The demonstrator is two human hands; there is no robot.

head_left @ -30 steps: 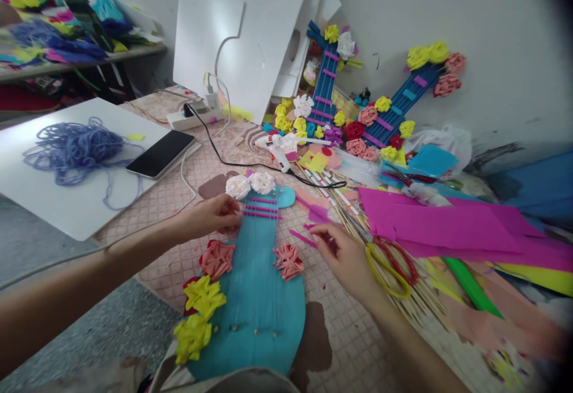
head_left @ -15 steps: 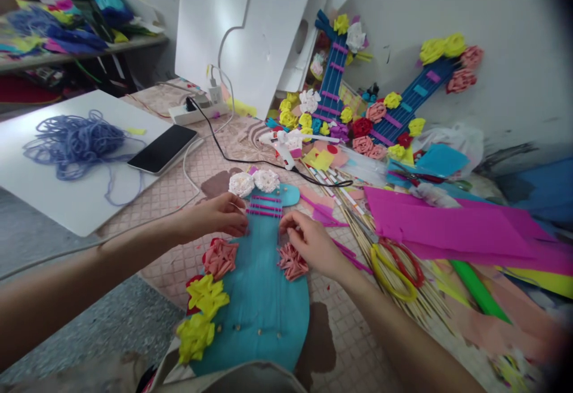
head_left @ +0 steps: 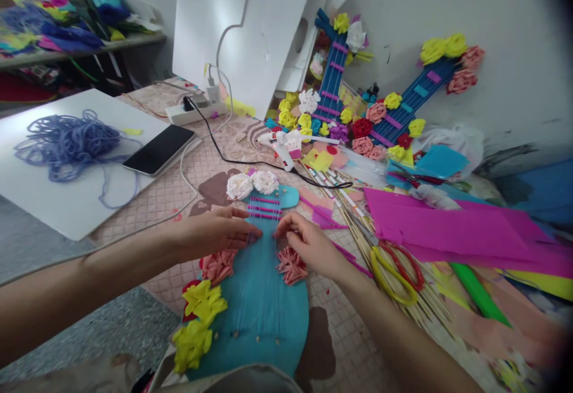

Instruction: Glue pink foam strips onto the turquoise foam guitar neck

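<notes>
A blue cardboard guitar [head_left: 257, 285] lies in front of me, with thin clear strings running from its neck to several small pegs near its lower end. Magenta strips [head_left: 264, 208] cross the neck. My left hand [head_left: 219, 230] reaches over the neck from the left, fingers stretched out, fingertips at the strings. At the neck's right edge, the curled fingers of my right hand [head_left: 307, 242] close on a string [head_left: 276, 273]. Pink paper flowers [head_left: 218, 266], yellow paper flowers [head_left: 205, 301] and white paper flowers [head_left: 252, 184] decorate the guitar.
Behind the guitar lies a white glue gun [head_left: 281, 145] with its black cord. Purple yarn [head_left: 74, 142] and a phone [head_left: 159, 149] are on the left. Yellow- and red-handled scissors [head_left: 394, 273], sticks and magenta paper [head_left: 439, 226] lie right. Two decorated guitars [head_left: 414, 94] lean at the wall.
My left hand has moved right, its fingertips now farther over the neck. My right hand has shifted slightly left with the string. The view has turned slightly.
</notes>
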